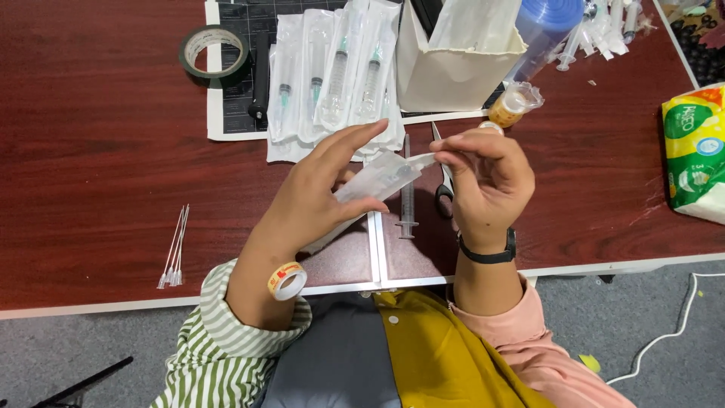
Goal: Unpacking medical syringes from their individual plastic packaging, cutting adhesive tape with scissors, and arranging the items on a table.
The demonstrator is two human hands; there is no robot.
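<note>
She holds a sealed syringe packet point(377, 180) above the red-brown table point(98, 151); the left hand point(321, 193) grips its body, and the right hand point(483, 177) pinches the flap end. She looks mid-peel, and the next pull needs a steady, opposing tug. A bare syringe point(408, 198) lies beneath.

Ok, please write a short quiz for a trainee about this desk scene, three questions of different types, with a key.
1. True or false: both hands hold one clear syringe packet above the table.
2. What lies on the table just below the packet? A) a bare syringe B) a pen C) a spoon
3. Fill in: a small tape roll sits around the left ____.

Key
1. True: the left hand grips its body and the right hand pinches its end.
2. A, the bare syringe, beside the scissors.
3. Wrist; the tape roll rings it like a bracelet.
</note>
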